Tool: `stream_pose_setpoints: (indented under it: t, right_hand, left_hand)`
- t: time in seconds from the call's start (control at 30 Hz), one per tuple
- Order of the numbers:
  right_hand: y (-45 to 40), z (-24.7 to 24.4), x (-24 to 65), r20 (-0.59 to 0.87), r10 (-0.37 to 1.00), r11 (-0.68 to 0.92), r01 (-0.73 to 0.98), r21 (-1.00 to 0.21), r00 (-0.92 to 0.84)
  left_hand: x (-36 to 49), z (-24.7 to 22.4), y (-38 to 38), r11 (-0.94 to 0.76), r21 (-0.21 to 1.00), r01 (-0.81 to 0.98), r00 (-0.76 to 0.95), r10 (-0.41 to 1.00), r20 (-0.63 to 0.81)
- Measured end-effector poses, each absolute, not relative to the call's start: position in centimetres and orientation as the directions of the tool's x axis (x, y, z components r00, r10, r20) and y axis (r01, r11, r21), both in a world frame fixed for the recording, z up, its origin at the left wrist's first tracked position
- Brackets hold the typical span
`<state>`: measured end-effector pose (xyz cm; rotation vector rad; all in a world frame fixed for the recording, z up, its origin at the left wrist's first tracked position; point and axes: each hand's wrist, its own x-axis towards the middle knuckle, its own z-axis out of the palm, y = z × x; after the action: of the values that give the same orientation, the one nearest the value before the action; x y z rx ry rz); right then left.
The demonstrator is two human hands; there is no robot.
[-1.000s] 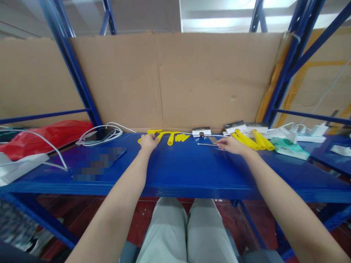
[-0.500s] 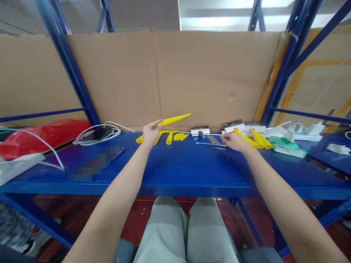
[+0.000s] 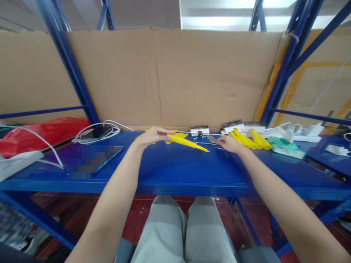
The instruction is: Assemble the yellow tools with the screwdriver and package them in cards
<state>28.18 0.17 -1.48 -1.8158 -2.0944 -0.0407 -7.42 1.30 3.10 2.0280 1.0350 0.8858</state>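
Note:
My left hand [image 3: 153, 137] is closed on the end of a long tapered yellow plastic piece [image 3: 188, 141], whose pointed tip slants down to the right above the table. Behind this hand, partly hidden, are more yellow plastic parts [image 3: 168, 141]. My right hand [image 3: 230, 143] reaches low to the tabletop, fingers pinched together beside a flat metal plate [image 3: 212, 139] and a thin metal rod [image 3: 203, 143]. Whatever lies between those fingertips is hidden. Tiny screw-like pieces [image 3: 199, 138] lie left of the plate.
Yellow tubes [image 3: 259, 140] lean against black-and-white boxes [image 3: 233, 126], with a green packet [image 3: 286, 147] farther right. A small box [image 3: 199, 130] stands by the cardboard wall [image 3: 208, 80]. Leftward are a phone [image 3: 106, 160], coiled white cable [image 3: 82, 135] and red bag [image 3: 46, 135].
My left hand has turned the yellow piece, so its tip swung from pointing slightly up to pointing down and right. My right hand has moved a little left and down, nearer the metal plate.

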Motion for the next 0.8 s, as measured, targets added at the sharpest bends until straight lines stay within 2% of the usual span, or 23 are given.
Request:
stream_pose_setpoints:
  t: [0.13,0.23,0.33,0.5,0.63,0.8]
  right_hand:
    - [1.6,-2.6,28.3,0.264,0.962,0.137,0.96,-0.243,-0.071]
    - [2.6,-3.0,28.1,0.214,0.977,0.061,0.969,-0.239,-0.009]
    - [3.3,-2.7,27.7,0.195,0.98,0.01,0.974,-0.228,0.035]
    - [4.4,-1.4,27.0,0.125,0.989,-0.056,0.987,-0.153,0.076]
    - [5.3,-0.6,26.6,0.084,0.984,-0.144,0.981,-0.13,0.155]
    - [5.8,-0.9,25.8,0.122,0.983,-0.124,0.987,-0.107,0.137]
  left_hand:
    - [-7.8,3.0,1.6,-0.477,0.692,0.541,0.529,0.833,0.161]
    - [-7.8,3.2,1.4,-0.489,0.499,0.715,0.553,0.833,0.024]
    - [-7.9,3.8,1.0,-0.471,0.343,0.813,0.541,0.828,-0.146]
    - [-8.0,3.9,0.9,-0.428,0.301,0.852,0.511,0.804,-0.305]
    - [-7.8,3.4,1.3,-0.438,0.248,0.864,0.5,0.807,-0.316]
    - [-7.6,3.2,1.5,-0.438,0.226,0.87,0.49,0.818,-0.301]
